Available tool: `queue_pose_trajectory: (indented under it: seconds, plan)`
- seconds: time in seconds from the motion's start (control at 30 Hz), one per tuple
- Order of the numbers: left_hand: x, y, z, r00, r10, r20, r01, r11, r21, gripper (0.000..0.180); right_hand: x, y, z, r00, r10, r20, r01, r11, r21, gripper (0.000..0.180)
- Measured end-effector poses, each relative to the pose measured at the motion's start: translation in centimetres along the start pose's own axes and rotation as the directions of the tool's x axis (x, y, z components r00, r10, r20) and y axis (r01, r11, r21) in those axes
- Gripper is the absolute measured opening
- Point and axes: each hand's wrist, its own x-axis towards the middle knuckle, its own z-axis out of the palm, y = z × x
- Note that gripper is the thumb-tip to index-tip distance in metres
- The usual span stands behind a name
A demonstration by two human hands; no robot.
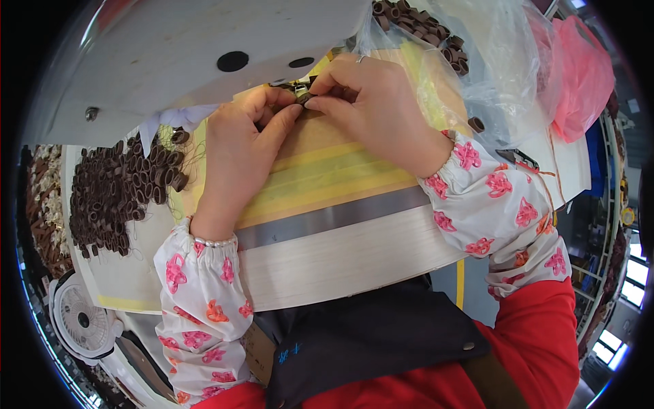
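Note:
Under the white sewing machine (170, 61), my two hands meet at the metal presser foot (302, 88). Thumb and fingers of my left hand (238, 146) are closed, pinching a small brown loop (304, 100) from its left side. From the right, my right hand (381, 102) also pinches that loop, wearing a ring. Fingertips cover most of the loop, so its exact shape is hidden. Many more brown loops (126, 187) lie heaped to the left, with loose threads among them. Yellow tape strips (327, 167) cross the work surface below my hands.
More brown loops (426, 31) sit at the back right beside clear plastic (501, 54) and a pink bag (579, 78). One loose loop (476, 124) and a dark cutting tool (519, 161) lie near my right sleeve. A white fan (83, 319) stands at lower left.

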Motion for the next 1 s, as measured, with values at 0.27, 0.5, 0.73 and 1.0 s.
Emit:
queue_pose_trajectory:
  seconds: [0.27,0.5,0.73,1.0]
  plan:
    - [0.4,-0.1,0.2,0.998,-0.039,-0.052,0.042,0.998,0.055,0.018,0.7,0.4,0.3,1.000,0.009,-0.013,-0.010,1.000,-0.005,0.012]
    - [0.7,0.2,0.1,0.982,-0.182,-0.045,0.183,0.983,0.008,0.023,1.0,0.5,0.6,0.998,-0.029,-0.057,0.033,0.997,0.066,0.003]
    - [0.7,-0.3,0.4,0.975,-0.218,-0.042,0.213,0.971,-0.105,0.027,0.8,0.4,0.3,0.999,-0.001,-0.052,0.004,0.999,0.048,0.005]
    - [0.7,-0.1,0.5,0.971,-0.234,-0.041,0.229,0.969,-0.088,0.027,0.7,0.7,0.3,0.998,-0.050,-0.032,0.049,0.998,-0.045,0.006]
